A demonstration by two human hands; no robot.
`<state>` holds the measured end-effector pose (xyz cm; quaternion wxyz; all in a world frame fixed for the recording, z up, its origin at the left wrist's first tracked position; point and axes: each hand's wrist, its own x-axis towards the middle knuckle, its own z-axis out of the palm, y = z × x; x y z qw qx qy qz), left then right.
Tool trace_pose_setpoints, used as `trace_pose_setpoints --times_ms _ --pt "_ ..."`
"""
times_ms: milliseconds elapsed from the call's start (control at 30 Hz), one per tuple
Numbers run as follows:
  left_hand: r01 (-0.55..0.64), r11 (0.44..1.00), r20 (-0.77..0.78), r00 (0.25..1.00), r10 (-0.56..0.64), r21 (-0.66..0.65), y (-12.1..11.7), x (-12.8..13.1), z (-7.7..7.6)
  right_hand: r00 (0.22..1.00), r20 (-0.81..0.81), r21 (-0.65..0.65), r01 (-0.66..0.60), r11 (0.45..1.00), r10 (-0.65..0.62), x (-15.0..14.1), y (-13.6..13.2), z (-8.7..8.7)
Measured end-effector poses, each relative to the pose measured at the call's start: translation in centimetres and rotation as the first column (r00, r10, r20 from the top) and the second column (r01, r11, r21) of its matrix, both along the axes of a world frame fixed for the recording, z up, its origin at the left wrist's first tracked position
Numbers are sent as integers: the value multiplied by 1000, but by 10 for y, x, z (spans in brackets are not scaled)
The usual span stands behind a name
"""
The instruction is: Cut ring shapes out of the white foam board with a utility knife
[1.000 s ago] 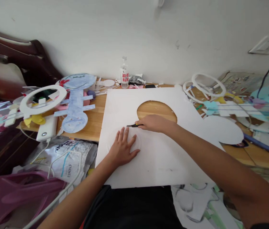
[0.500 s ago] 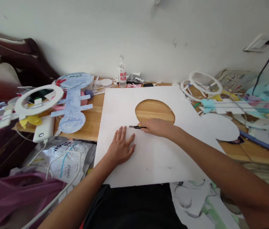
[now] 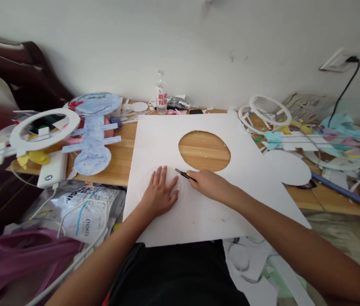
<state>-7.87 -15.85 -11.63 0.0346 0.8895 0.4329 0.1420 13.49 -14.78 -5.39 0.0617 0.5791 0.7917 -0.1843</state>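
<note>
A large white board [image 3: 218, 208] lies flat in front of me, with an oval hole through which the wooden table [image 3: 204, 149] shows. My left hand [image 3: 160, 191] is pressed down on the board, fingers spread, over a faint round outline that is partly hidden beneath it. Closed around a black utility knife [image 3: 185, 174] is my right hand [image 3: 207, 183], just below the hole. The knife's blade points left and away from me, near my left fingertips; whether it touches the board I cannot tell.
A clear bottle [image 3: 161, 93] stands behind the board. To the left lie a blue-coloured cutout [image 3: 94, 140], a white ring [image 3: 44, 131] and a power bank [image 3: 52, 170] with a cable. White rings [image 3: 271, 109] and paper scraps crowd the right side.
My right hand and the knife have moved slightly towards me, off the hole's edge, and the blade has turned to point more away from me. My left hand stays on the board.
</note>
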Motion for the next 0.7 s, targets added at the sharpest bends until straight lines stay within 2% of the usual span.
trace_pose_setpoints --times_ms 267,533,700 --pt "-10 1000 -3 1000 10 1 -1 1 0 993 34 18 117 993 -117 -12 -23 -7" --pt "-14 1000 -8 1000 14 4 0 2 1 972 103 15 209 978 -210 -16 -56 7" --pt "-9 1000 -12 1000 9 14 0 1 2 968 80 120 227 967 -237 -2 -57 11"
